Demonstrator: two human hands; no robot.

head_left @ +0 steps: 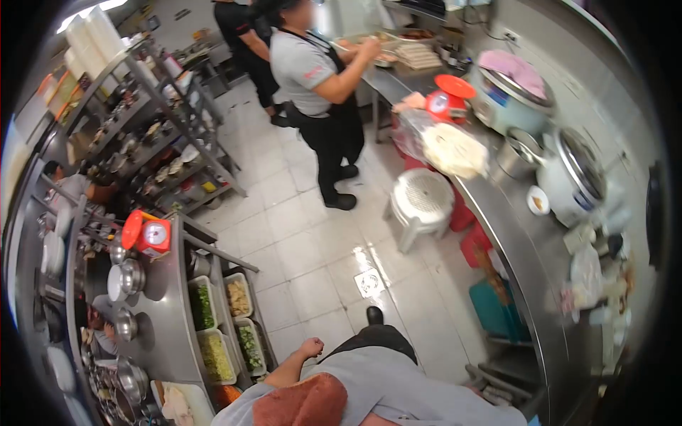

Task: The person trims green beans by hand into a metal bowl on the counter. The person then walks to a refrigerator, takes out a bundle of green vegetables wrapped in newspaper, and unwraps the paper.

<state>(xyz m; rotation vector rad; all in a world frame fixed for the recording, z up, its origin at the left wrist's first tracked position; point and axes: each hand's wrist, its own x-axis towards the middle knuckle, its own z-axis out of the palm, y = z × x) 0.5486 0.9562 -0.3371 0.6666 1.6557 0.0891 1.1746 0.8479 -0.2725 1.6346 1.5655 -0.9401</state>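
My left hand (310, 348) hangs beside my grey shirt, over the tiled floor, its fingers curled in and nothing visible in them. Closest to it is a white tub of chopped greens (249, 346) on the low rack at the left. A reddish-brown, folded-looking piece (302, 402) lies against my shirt at the bottom; I cannot tell what it is. My right hand does not show. One dark shoe (374, 314) of mine is forward on the floor.
A steel counter (162, 298) with bowls and a red scale (155, 234) runs along the left. A white stool (422, 202) stands by the right counter (522, 245), which holds rice cookers (572, 177) and another red scale (449, 99). A person in an apron (312, 78) works ahead.
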